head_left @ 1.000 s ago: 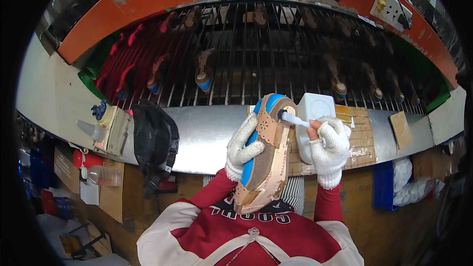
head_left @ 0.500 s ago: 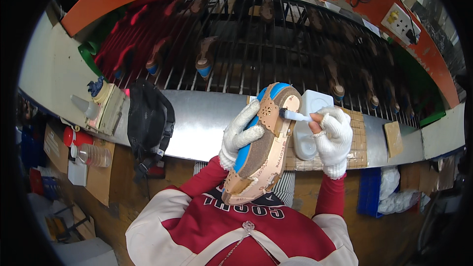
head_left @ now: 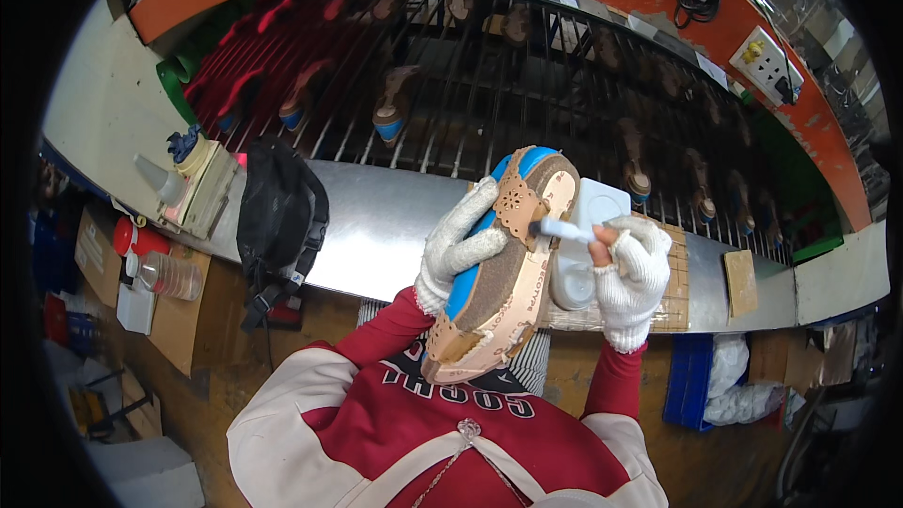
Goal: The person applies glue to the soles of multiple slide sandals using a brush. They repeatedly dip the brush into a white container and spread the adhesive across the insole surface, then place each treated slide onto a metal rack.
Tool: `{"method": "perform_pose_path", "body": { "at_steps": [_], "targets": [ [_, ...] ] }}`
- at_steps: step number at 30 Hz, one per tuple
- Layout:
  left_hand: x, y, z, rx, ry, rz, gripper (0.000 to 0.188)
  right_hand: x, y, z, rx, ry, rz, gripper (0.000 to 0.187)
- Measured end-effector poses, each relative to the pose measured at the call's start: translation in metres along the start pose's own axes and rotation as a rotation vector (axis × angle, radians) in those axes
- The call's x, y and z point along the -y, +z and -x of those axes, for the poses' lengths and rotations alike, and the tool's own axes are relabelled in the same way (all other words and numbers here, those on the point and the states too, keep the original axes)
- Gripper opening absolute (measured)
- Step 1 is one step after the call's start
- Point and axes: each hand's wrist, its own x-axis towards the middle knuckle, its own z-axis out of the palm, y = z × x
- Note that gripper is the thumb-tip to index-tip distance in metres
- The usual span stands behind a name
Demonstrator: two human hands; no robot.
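Note:
My gloved left hand [head_left: 451, 252] grips an unfinished shoe [head_left: 489, 287] by its side, thumb across the edge and underside turned up. The shoe has a tan perforated upper, a brown and pinkish bottom, and a blue form inside. Between the bare fingertips of my gloved right hand [head_left: 634, 284] is a small brush [head_left: 562, 229] with a pale handle. Its dark bristles touch the upper's folded edge beside the perforated piece. Behind the shoe, a white plastic tray [head_left: 604, 202] with round hollows is partly hidden.
A rack of metal bars [head_left: 442, 136] beyond the bench bears several shoes, with red glow at left. A black bag [head_left: 277, 216] rests on the metal ledge [head_left: 362, 216]. A woven mat [head_left: 673, 268] lies under the tray; a tan block [head_left: 741, 282] is farther right.
The brush has shifted slightly down along the upper's edge, my right hand moving with it. The left hand keeps its hold. Another shoe now shows at the rack's far edge. The view has shifted a little.

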Motion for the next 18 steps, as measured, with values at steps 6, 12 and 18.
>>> {"method": "perform_pose_path", "body": {
  "at_steps": [6,12,18],
  "targets": [
    [0.006,0.0,-0.002,0.021,-0.003,0.019,0.08,0.003,-0.001,-0.004,-0.067,-0.005,0.067,0.024],
    [0.008,-0.001,0.0,0.014,0.09,-0.017,0.076,0.007,-0.005,0.01,0.016,0.017,-0.039,0.024],
    [0.007,0.009,-0.007,-0.048,0.125,0.077,0.077,-0.001,0.0,0.003,-0.058,0.026,-0.265,0.023]
  ]
}}
